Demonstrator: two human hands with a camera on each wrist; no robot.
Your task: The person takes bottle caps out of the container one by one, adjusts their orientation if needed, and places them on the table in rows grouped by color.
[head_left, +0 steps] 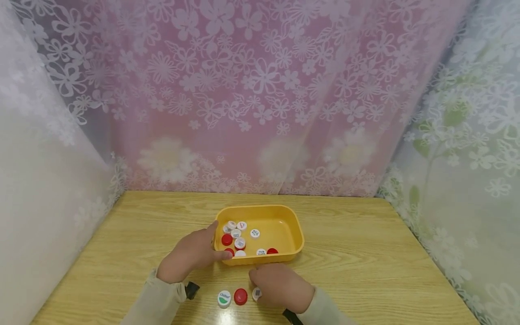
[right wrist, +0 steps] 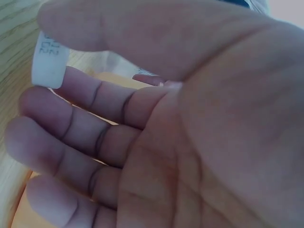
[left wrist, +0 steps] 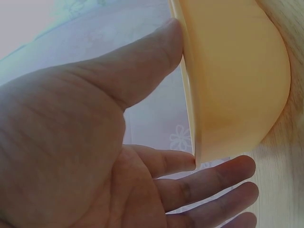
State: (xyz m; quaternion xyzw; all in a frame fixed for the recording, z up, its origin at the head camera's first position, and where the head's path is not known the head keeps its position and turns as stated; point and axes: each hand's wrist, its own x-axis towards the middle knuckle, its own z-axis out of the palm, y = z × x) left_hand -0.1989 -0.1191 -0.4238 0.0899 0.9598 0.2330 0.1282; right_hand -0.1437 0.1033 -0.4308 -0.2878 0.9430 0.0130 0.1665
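Observation:
My left hand (head_left: 191, 250) spans the left end of a shallow yellow plastic tray (head_left: 298, 225), thumb and index fingertip at its rim. In the left wrist view the thumb presses the rim and the other fingers stretch past the corner. Near the tray's front side, my right hand (head_left: 282, 286) pinches a white bottle cap (right wrist: 50, 61) between thumb and fingertips, with small print on its side. To the left of that hand, on the table, lie a red bottle cap (head_left: 240, 296) and a white bottle cap with green print (head_left: 224, 298).
Several red and white caps lie in the tray, mostly toward its left side, including a red cap (head_left: 226, 239) and a white cap (head_left: 255, 233). The wooden table (head_left: 357, 253) is bordered by a flowered pink curtain (head_left: 264, 113) behind and pale flowered sheets at both sides.

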